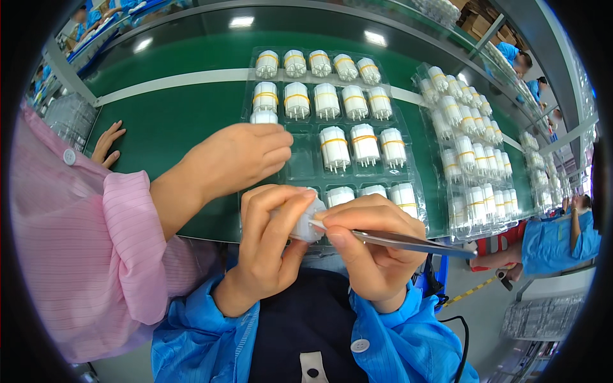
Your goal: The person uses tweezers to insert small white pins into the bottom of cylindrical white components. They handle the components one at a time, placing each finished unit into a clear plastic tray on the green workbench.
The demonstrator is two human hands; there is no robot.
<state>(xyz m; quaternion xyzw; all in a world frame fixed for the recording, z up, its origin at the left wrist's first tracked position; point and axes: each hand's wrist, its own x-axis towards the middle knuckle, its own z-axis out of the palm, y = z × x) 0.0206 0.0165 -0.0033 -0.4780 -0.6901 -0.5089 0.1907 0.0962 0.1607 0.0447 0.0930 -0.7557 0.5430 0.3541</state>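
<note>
Close in front of me, my left hand [265,239] is closed around a white plastic housing [308,225], its pale face turned to the right. My right hand [377,246] meets it there, thumb and forefinger pinched at a small white bit on that face. Also in this hand is a slim grey metal tool that looks like tweezers [412,242], its broad end pointing right. Just beyond, a clear tray [303,167] carries rows of white cylinders [334,148] with yellow bands and metal pins. Fingers hide much of the housing.
A co-worker's hand [236,156] in a pink sleeve [137,236] reaches over the tray from the left; another hand [108,143] rests on the green tabletop [159,127]. Stacked trays of cylinders [472,147] stand at the right. People in blue work farther off.
</note>
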